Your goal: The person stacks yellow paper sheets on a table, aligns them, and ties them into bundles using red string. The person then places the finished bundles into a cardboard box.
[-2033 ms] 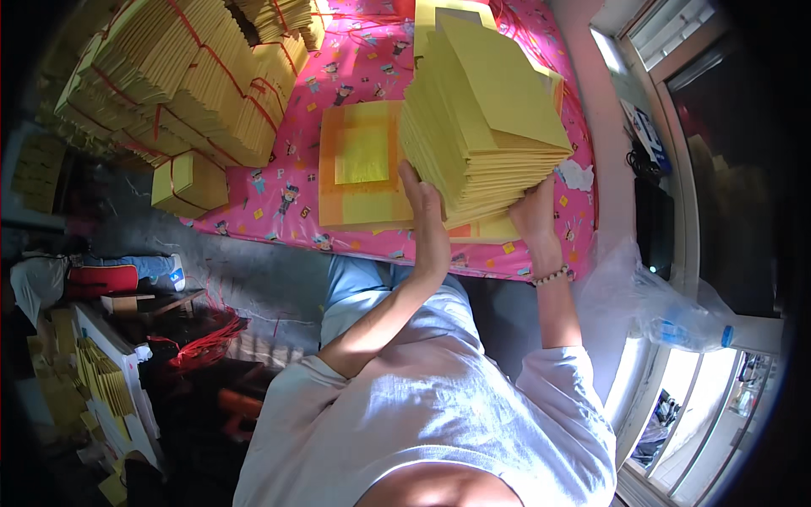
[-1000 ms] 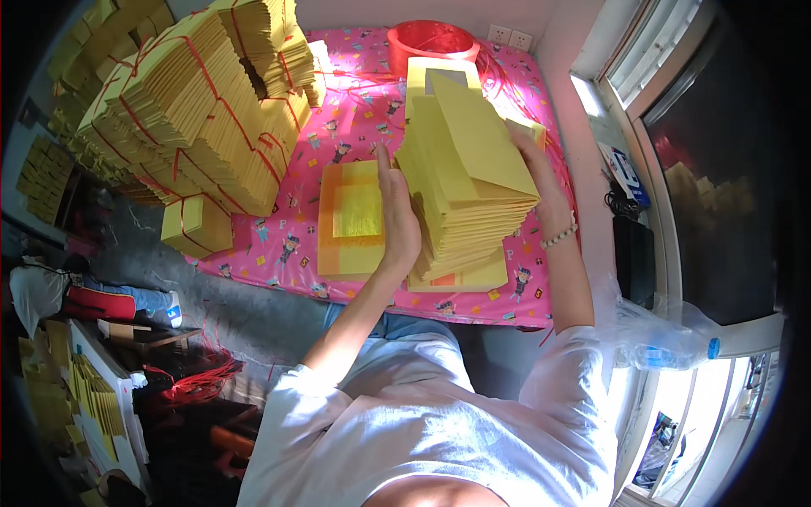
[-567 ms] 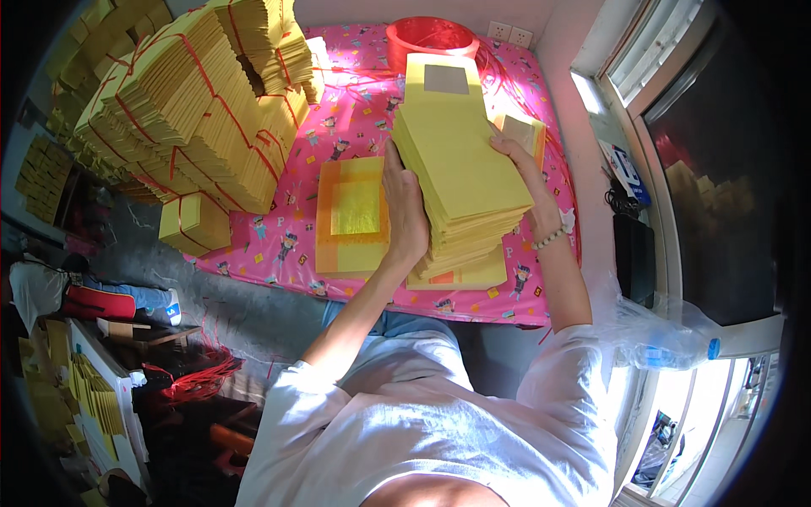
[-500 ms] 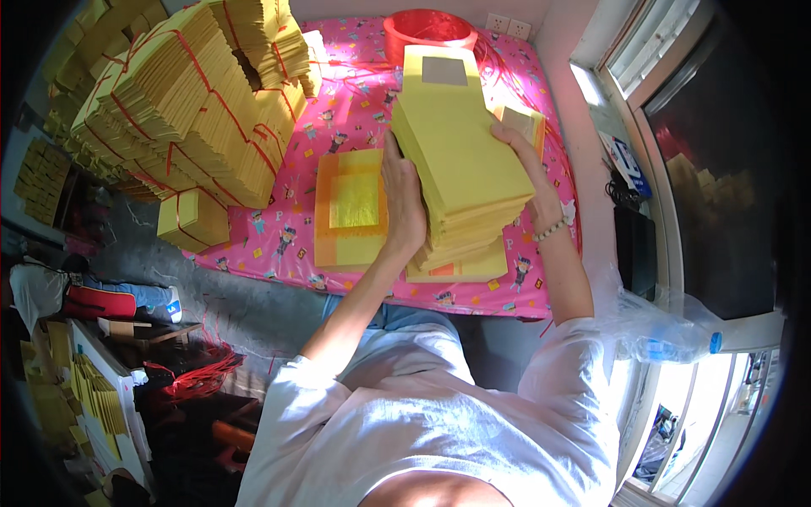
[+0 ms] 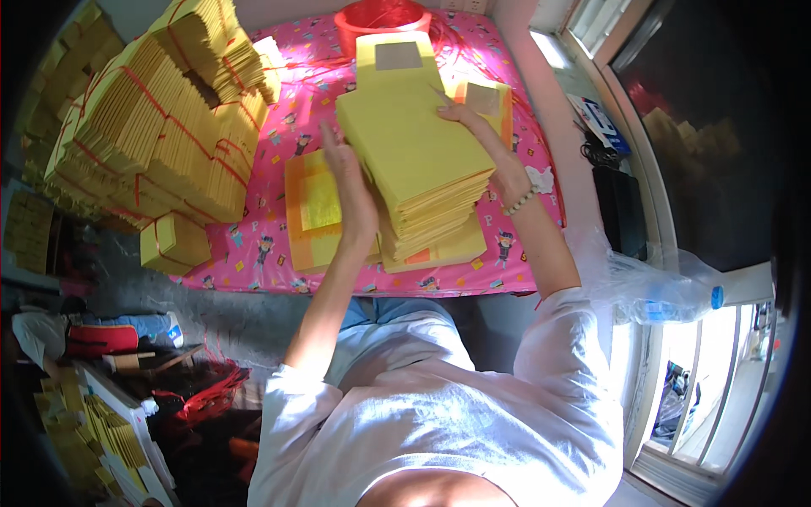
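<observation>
Left hand (image 5: 352,188) open beside the yellow paper stack (image 5: 414,144), right hand (image 5: 484,145) clasping its edge; I fear one-sided pressure could skew it.

Forearms (image 5: 319,308) extended forward, left hand (image 5: 355,198) flat, fingers (image 5: 329,139) straight; right hand (image 5: 488,145) angled inward

My shirt (image 5: 431,406) was white, my trousers (image 5: 359,314) light blue, the paper stack (image 5: 414,144) plain yellow, the tablecloth (image 5: 226,264) pink with small multicoloured cartoon figures (image 5: 265,248).
</observation>
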`<state>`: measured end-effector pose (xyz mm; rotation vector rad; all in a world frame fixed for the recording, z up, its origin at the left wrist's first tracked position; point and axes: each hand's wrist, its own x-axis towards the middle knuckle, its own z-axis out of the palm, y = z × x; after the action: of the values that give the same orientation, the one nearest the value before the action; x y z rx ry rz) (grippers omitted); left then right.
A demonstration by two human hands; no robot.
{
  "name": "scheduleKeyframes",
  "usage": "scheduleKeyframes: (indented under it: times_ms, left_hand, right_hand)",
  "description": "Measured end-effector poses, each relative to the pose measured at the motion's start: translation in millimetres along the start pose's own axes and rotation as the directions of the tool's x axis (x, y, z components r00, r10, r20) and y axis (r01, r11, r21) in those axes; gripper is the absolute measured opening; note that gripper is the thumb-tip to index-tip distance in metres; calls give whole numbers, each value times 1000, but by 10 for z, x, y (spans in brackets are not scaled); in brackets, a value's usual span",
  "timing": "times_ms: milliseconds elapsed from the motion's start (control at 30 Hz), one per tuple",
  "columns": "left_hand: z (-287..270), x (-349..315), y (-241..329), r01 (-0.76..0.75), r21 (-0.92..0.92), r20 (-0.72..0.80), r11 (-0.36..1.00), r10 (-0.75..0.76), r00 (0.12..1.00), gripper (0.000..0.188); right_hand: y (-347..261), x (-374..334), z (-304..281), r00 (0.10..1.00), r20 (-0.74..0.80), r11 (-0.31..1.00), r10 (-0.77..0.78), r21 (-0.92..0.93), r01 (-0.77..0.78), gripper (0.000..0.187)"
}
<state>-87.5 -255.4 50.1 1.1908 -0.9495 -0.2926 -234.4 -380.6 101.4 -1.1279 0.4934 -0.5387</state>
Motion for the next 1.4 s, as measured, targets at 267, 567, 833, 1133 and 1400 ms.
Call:
scheduleKeyframes:
  times_ms: [267, 567, 833, 1133, 1400]
  left_hand:
    - [-162, 372, 781, -498, 242, 622, 832, 261, 738, 39]
    - [-187, 277, 773, -522, 234, 700, 820, 230, 676, 32]
    - [-298, 294, 687, -425, 224, 723, 877, 143, 676, 41]
    - [-300, 292, 686, -427, 204, 716, 881, 163, 679, 39]
    - [-249, 315, 674, -381, 202, 700, 902, 139, 701, 40]
  right_hand:
    - [-108, 0, 9, 993, 111, 995, -38, -91, 48, 76]
    - [389, 675, -2093, 657, -455, 416, -601, -880, -229, 35]
    - [692, 456, -3008, 667, -541, 6, -512, -779, -627, 24]
    - [622, 527, -2860, 519, -629, 65, -579, -670, -739, 23]
    - [-570, 875, -2042, 283, -282, 264, -917, -959, -102, 28]
